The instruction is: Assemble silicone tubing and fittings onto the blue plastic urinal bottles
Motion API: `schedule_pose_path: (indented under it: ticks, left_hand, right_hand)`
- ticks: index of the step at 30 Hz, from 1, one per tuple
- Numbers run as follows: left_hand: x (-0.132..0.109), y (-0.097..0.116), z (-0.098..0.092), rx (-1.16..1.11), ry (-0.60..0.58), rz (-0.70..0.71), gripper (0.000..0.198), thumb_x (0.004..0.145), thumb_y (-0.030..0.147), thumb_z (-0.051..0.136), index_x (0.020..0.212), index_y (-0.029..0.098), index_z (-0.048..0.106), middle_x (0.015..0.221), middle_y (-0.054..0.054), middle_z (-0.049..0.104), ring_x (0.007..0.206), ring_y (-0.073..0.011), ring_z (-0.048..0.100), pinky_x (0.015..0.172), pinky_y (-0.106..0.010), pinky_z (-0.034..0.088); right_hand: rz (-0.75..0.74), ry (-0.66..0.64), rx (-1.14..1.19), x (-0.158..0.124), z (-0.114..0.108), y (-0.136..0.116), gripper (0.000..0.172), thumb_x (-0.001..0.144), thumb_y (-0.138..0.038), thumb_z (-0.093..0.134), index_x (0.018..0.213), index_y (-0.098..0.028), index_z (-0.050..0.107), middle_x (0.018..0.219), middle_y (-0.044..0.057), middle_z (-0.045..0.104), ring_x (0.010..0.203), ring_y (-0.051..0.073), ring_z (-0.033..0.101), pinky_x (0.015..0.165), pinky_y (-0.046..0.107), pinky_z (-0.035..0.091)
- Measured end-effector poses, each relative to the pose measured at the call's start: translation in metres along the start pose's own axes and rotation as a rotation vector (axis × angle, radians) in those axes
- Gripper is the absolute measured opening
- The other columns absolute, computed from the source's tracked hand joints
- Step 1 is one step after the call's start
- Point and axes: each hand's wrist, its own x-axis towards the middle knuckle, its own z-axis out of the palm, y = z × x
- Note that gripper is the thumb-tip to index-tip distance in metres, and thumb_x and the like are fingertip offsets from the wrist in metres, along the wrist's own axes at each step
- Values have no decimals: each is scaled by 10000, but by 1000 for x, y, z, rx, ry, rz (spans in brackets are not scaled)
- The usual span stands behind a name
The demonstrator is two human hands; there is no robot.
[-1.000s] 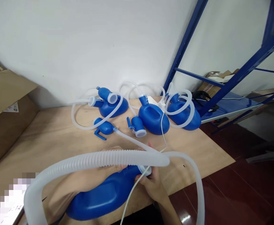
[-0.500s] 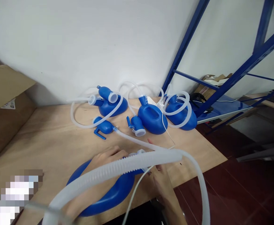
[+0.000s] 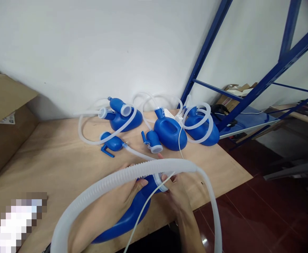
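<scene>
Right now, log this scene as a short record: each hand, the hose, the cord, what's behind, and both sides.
Left hand: on the near blue bottle, thumb at its neck
Right hand: at the pale collar on that bottle's mouth
Pale hose: arches across the view
White cord: crosses in front of the near blue bottle
Behind: three more blue bottles
Left side: cardboard box
Right side: blue rack

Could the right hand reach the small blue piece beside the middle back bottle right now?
Probably yes: the small blue piece lies close beyond the right hand, though that hand holds the white collar of the front bottle and would likely need to let go first.
</scene>
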Motion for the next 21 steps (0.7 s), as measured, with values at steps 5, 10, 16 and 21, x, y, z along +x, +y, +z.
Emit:
schedule_pose_path:
  ticks: [5,10,16,21]
  left_hand:
    - [4,4,-3,-20,8,9,352,1012,378,625,1305,184,625,1297,-104,662,1097,-239,676,944,-458,592]
    - [7,7,3,-33,2,13,286,1094,355,414,1175,226,656,1193,-64,722,1126,-245,674,1032,-443,541]
    - [3,12,4,-93,72,-126,338,1099,386,350,1244,216,604,1179,-88,733,1027,-253,724,899,-399,587]
    - [3,15,9,-57,128,-239,343,1080,356,360,1155,206,659,1051,-87,779,901,-271,766,752,-365,613]
  right_hand:
    - [-49,68,-19,5,-3,6,583,749,-505,825,1268,-258,729,877,19,747,751,219,660,681,337,565]
    - [-114,263,-56,15,1,8,310,764,-471,757,941,-216,765,842,26,745,815,245,681,716,344,560]
    - [-162,238,-394,-1,-3,-17,291,859,-507,705,775,-228,701,692,11,672,663,219,608,585,315,456]
    - [-472,346,-868,-41,-7,-17,372,886,-476,752,636,-238,615,501,-22,500,485,164,467,507,307,337]
